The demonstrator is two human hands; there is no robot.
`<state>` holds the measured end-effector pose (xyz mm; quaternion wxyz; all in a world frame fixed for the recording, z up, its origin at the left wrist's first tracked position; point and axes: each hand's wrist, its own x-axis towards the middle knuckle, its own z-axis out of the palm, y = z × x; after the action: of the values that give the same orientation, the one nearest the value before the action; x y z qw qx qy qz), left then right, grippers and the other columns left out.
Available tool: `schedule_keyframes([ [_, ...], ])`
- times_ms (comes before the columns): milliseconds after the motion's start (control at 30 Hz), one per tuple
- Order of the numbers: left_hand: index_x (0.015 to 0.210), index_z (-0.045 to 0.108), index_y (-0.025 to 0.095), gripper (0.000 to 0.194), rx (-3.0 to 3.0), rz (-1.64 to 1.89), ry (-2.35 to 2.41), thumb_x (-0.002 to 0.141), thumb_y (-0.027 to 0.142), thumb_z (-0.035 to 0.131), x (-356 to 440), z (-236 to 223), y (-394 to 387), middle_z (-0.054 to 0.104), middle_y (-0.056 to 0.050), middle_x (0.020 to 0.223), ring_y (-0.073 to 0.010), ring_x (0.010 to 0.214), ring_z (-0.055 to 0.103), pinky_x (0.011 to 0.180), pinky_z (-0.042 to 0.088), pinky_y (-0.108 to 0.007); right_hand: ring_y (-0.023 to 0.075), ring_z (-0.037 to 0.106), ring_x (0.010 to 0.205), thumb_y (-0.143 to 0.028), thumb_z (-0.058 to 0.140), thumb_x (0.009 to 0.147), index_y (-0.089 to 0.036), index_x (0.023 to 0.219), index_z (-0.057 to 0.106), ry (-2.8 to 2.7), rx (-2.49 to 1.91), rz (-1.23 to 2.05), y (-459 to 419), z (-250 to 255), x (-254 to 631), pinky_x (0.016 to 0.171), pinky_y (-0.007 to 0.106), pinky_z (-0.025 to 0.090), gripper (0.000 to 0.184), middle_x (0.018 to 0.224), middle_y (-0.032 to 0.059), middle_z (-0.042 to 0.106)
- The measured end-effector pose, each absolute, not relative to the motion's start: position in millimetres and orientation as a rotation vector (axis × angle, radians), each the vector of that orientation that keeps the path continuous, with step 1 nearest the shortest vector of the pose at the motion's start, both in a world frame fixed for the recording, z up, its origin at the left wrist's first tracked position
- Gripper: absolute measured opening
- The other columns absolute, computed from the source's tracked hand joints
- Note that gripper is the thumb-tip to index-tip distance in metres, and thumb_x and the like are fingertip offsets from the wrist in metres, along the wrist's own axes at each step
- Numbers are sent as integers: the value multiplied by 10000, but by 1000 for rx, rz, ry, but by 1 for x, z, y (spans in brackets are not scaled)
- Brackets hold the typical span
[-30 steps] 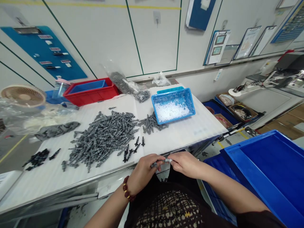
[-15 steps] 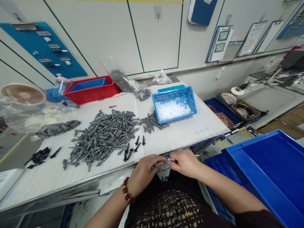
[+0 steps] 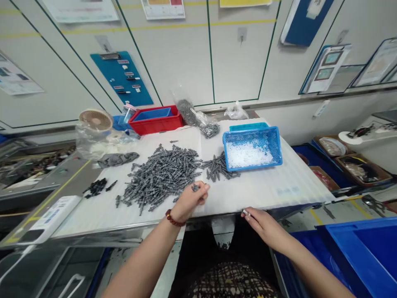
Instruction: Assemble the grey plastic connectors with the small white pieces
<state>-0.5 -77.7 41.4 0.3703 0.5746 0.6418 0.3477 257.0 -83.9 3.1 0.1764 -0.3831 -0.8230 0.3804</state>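
My left hand (image 3: 191, 199) is closed over the table's front part, its fingers curled round a small grey ribbed plastic part (image 3: 195, 187). My right hand (image 3: 262, 223) is lower and to the right, at the table edge, pinching a short silvery-grey cylindrical piece (image 3: 245, 212). Just beyond my left hand spreads a large heap of grey ribbed parts (image 3: 164, 174). A smaller pile of slim grey pieces (image 3: 217, 167) lies to its right, against a tilted blue bin (image 3: 252, 166) holding many small white rings (image 3: 245, 155).
Black parts (image 3: 96, 187) lie at the left of the white-covered table (image 3: 279, 186). Along the back stand a red bin (image 3: 158, 125), bagged grey parts (image 3: 209, 129) and a fan (image 3: 96, 119). A large blue crate (image 3: 366, 248) is at the lower right.
My hands have come apart: the left moved forward over the table with a grey part, the right stays near the edge. My view has turned left.
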Motion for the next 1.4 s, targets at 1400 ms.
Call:
schedule_keyframes([
  [1400, 878, 615, 180, 171, 2285, 798, 1227, 886, 213, 448, 29, 43, -128, 632, 3, 661, -119, 600, 589, 631, 471, -212, 157, 565, 689, -155, 420, 857, -180, 897, 600, -2699, -1017, 717, -100, 48, 238, 597, 235, 319, 186, 801, 33, 649],
])
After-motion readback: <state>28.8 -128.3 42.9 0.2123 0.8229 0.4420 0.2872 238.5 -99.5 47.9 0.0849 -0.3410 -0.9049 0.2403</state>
